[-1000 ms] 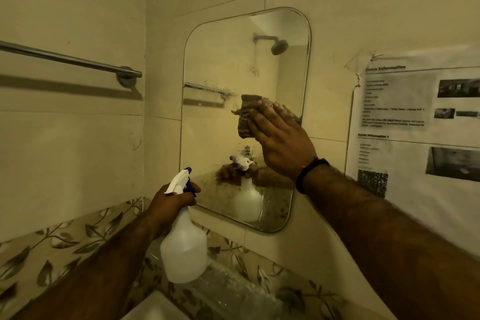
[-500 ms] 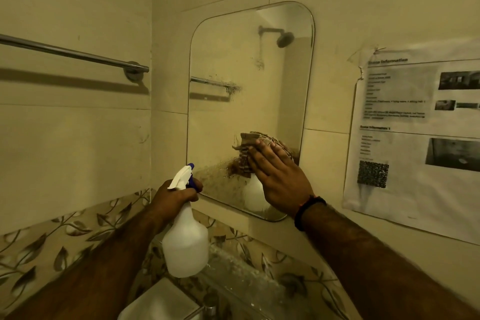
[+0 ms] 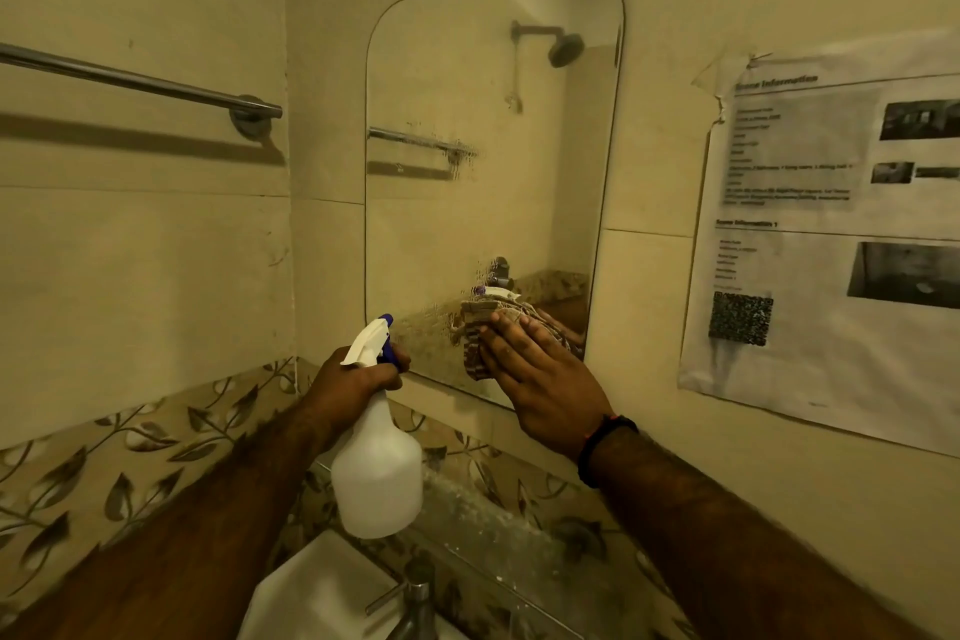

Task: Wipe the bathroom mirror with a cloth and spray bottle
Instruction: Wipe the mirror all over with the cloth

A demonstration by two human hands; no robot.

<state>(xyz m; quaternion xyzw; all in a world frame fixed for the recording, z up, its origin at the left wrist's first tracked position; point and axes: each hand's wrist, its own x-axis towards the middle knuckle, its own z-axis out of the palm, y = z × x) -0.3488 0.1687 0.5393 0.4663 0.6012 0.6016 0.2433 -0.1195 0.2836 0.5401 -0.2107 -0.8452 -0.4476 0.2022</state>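
Head view: left hand (image 3: 353, 379) grips white spray bottle (image 3: 376, 473) (contents hidden).

cloth (image 3: 475, 346) mostly hidden, notice (image 3: 810, 307) text probably unreadable

spray bottle (image 3: 376, 478): milky white body, white head, blue nozzle and trigger. cloth (image 3: 474, 346): brown/beige check. wall tiles (image 3: 130, 276): plain cream. border strip (image 3: 130, 452): beige, brown leaf-and-vine print. wristband (image 3: 602, 442): black, red thread alongside. paper sheet (image 3: 810, 276): white, black text, QR block. sink (image 3: 311, 592): white.
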